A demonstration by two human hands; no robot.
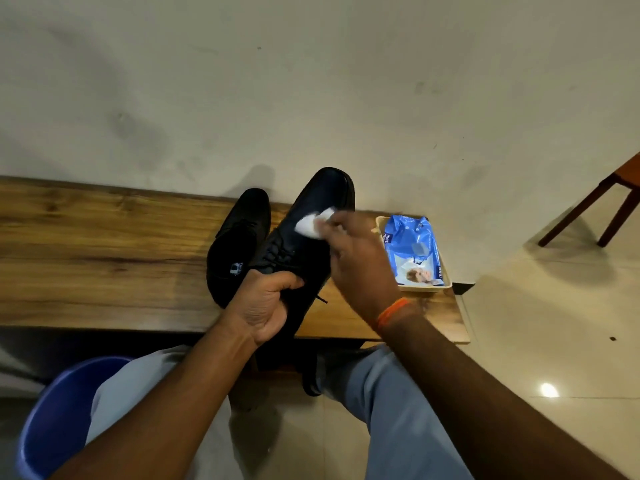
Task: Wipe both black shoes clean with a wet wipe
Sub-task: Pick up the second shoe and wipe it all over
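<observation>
Head view, items by size. Wall [311, 81]: pale, scuffed, behind everything. Floor [571, 341]: glossy light tiles, one bright light reflection at right. Tabletop [104, 254]: long wooden plank against the wall, carrying the shoes and tray. My legs [398, 410]: in light blue trousers, below the tabletop edge. Blue bucket [52, 427]: on the floor at lower left, partly hidden by my left leg. Chair [606, 209]: dark wooden legs only, far right, well apart from the tabletop. Held shoe [311, 216]: black, laced, toe tilted up toward the wall, heel end in my left grip. Second shoe [239, 244]: black, resting on the tabletop just left of the held one, opening up, a small label visible inside. My left hand [266, 306]: fingers curled round the held shoe's heel and collar. My right hand [360, 258]: an orange thread band [394, 311] on its wrist, fingers holding the wet wipe against the held shoe's upper. Tray [426, 288]: shallow, beige, near the right end of the tabletop. Wipes pack [414, 251]: blue, lying in the tray. Wet wipe [311, 225]: white, bunched, touching the shoe's vamp ahead of the laces.
</observation>
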